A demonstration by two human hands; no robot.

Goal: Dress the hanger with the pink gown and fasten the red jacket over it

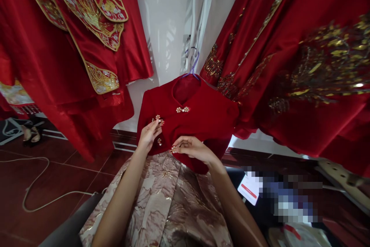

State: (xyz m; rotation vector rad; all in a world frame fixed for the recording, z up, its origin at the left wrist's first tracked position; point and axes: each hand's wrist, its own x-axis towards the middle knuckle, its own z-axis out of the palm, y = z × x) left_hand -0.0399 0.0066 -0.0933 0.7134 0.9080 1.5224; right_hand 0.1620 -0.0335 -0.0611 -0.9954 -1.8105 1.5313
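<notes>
A red high-collared jacket (pixel 202 112) hangs on a purple hanger (pixel 194 69) in front of me. Its neck is joined by a pair of jewelled flower fasteners (pixel 182 110); below that the front gapes. My left hand (pixel 148 135) pinches the jacket's front edge, fingertips beside a jewelled flower button (pixel 157 117). Another such button (pixel 159 142) shows just below those fingers. Near the hem, my right hand (pixel 192 149) is closed, thumb and forefinger pinching a jewelled button (pixel 173 149) on the other front edge.
Brocade fabric (pixel 162 200) with a raised pattern spreads beneath my arms. Red embroidered garments (pixel 101 46) hang at left, with more red gowns (pixel 289 66) at right. A white cable (pixel 43 177) crosses the tiled floor. A lit phone screen (pixel 249 190) is at lower right.
</notes>
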